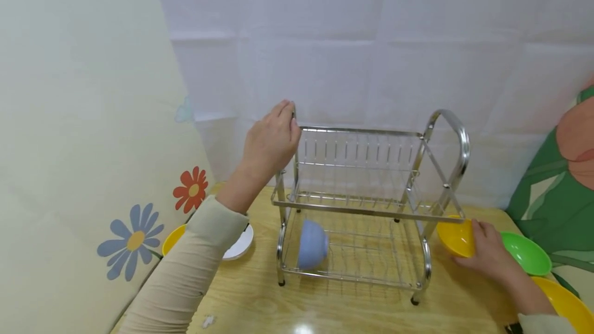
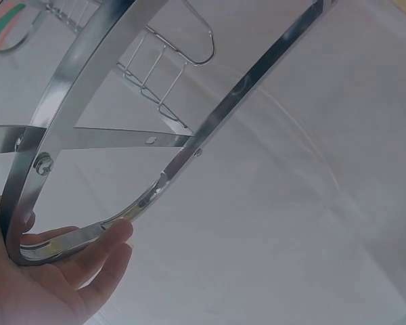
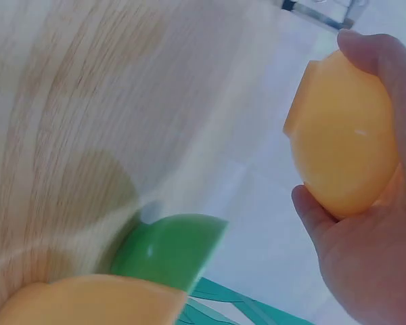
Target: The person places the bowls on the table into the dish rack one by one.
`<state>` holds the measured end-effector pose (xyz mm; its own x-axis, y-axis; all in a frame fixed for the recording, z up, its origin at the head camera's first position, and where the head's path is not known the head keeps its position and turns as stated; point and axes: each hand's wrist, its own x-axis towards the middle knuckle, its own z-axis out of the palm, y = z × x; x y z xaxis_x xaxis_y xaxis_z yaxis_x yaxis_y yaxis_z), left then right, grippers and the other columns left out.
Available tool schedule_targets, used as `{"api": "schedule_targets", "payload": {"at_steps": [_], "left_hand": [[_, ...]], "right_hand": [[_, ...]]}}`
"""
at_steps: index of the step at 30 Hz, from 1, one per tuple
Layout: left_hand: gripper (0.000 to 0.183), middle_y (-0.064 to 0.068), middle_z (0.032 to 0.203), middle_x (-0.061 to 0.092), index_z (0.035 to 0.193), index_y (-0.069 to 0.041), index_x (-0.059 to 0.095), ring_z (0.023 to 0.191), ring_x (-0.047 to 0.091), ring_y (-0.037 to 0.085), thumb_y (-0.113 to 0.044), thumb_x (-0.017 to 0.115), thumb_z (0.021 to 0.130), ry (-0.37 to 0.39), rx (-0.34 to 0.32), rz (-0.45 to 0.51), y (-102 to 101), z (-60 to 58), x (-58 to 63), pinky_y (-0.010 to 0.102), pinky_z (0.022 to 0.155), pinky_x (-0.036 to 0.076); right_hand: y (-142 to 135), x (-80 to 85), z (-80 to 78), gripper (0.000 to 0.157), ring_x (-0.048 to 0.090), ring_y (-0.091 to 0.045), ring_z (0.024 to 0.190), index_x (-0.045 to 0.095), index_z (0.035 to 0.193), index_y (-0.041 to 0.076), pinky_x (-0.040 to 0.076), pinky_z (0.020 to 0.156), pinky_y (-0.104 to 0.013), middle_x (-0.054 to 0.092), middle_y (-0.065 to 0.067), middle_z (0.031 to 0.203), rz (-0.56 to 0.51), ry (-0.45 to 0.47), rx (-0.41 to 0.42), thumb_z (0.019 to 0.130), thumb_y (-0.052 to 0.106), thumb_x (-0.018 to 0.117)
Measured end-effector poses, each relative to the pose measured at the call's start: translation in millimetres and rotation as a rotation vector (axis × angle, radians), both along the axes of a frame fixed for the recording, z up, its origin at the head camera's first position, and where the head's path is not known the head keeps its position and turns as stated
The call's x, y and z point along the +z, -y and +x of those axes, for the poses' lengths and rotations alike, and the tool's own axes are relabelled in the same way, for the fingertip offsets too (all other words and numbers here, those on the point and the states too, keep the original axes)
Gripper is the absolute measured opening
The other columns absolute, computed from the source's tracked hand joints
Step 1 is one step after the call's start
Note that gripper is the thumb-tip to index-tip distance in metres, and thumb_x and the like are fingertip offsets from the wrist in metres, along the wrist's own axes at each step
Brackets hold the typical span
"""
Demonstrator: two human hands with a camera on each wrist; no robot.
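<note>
A two-tier metal dish rack (image 1: 352, 210) stands on the wooden table. My left hand (image 1: 274, 135) grips the top of its left arched handle; in the left wrist view the thumb side and fingers wrap the curved metal bar (image 2: 74, 240). At the right side of the rack, my right hand (image 1: 492, 251) holds a yellow bowl (image 1: 455, 236) by its rim. The right wrist view shows this yellow bowl (image 3: 345, 135) tipped on its side between thumb and fingers, its foot facing away from the palm. A light blue bowl (image 1: 312, 245) stands on edge at the left of the lower tier.
Right of my right hand are a green bowl (image 1: 526, 252) and a larger yellow dish (image 1: 563, 300). On the left, a white dish (image 1: 241, 244) and another yellow dish (image 1: 173, 238) are partly behind my left sleeve. A white cloth (image 1: 348, 40) hangs behind the rack.
</note>
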<state>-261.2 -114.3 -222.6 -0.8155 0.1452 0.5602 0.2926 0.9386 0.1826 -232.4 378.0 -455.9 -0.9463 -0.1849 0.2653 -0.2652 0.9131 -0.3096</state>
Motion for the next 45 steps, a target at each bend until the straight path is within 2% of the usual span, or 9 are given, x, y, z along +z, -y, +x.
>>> {"api": "schedule_targets", "payload": {"at_steps": [6,13,17,22,28,36,43,45], "left_hand": [[0.052,0.010,0.158,0.042,0.150,-0.006,0.043,0.144,0.044,0.028,-0.028,0.033,0.104,-0.003,-0.007,0.020,2,-0.9,0.3,0.050,0.106,0.050],[0.053,0.009,0.160,0.039,0.152,-0.007,0.041,0.145,0.042,0.028,-0.028,0.033,0.104,0.013,-0.016,0.046,3,-0.7,-2.0,0.050,0.108,0.048],[0.053,0.008,0.161,0.037,0.153,-0.007,0.039,0.146,0.040,0.028,-0.029,0.033,0.105,0.023,-0.028,0.060,3,-0.8,-3.8,0.048,0.110,0.046],[0.053,0.007,0.161,0.037,0.153,-0.008,0.038,0.147,0.039,0.027,-0.029,0.033,0.105,0.013,-0.028,0.076,5,0.1,-5.2,0.046,0.108,0.048],[0.054,0.007,0.162,0.036,0.154,-0.007,0.037,0.148,0.037,0.026,-0.029,0.032,0.105,0.010,-0.038,0.094,7,2.0,-4.6,0.046,0.112,0.044],[0.054,0.007,0.161,0.036,0.154,-0.007,0.037,0.148,0.038,0.026,-0.027,0.035,0.105,-0.009,-0.053,0.097,8,0.1,-8.7,0.046,0.110,0.047],[0.053,0.005,0.161,0.038,0.154,-0.009,0.039,0.147,0.039,0.026,-0.025,0.036,0.104,-0.041,-0.062,0.110,12,0.7,-15.2,0.046,0.111,0.046],[0.052,0.005,0.160,0.039,0.153,-0.009,0.040,0.146,0.040,0.025,-0.025,0.037,0.103,-0.056,-0.062,0.116,13,1.1,-16.3,0.046,0.110,0.046]], "right_hand": [[11,11.7,17.4,0.119,0.033,-0.060,0.115,0.022,0.141,-0.028,0.036,0.092,-0.075,0.030,-0.050,0.133,-0.020,-0.025,0.002,0.064,0.032,0.090],[20,21.2,37.0,0.118,0.037,-0.059,0.113,0.026,0.140,-0.027,0.039,0.089,-0.073,0.034,-0.047,0.131,-0.025,-0.062,0.040,0.060,0.031,0.092],[27,27.6,49.1,0.120,0.038,-0.057,0.113,0.024,0.143,-0.025,0.040,0.089,-0.074,0.032,-0.046,0.134,-0.002,-0.002,0.024,0.063,0.035,0.092],[36,37.2,60.8,0.122,0.038,-0.055,0.116,0.024,0.145,-0.023,0.041,0.089,-0.074,0.032,-0.043,0.138,0.002,0.012,0.038,0.064,0.038,0.092],[44,45.6,74.2,0.125,0.040,-0.055,0.117,0.023,0.147,-0.020,0.041,0.091,-0.074,0.031,-0.043,0.140,0.018,0.042,0.035,0.065,0.044,0.091],[54,45.6,90.8,0.124,0.041,-0.053,0.117,0.023,0.149,-0.016,0.044,0.089,-0.073,0.029,-0.039,0.142,0.005,0.062,0.043,0.066,0.047,0.090],[69,45.6,100.7,0.123,0.050,-0.041,0.112,0.032,0.146,-0.012,0.052,0.084,-0.061,0.035,-0.028,0.140,0.042,0.004,0.079,0.059,0.051,0.093],[74,48.1,102.9,0.123,0.051,-0.041,0.114,0.033,0.147,-0.010,0.052,0.085,-0.061,0.036,-0.027,0.141,0.048,0.008,0.088,0.059,0.053,0.092]]}}
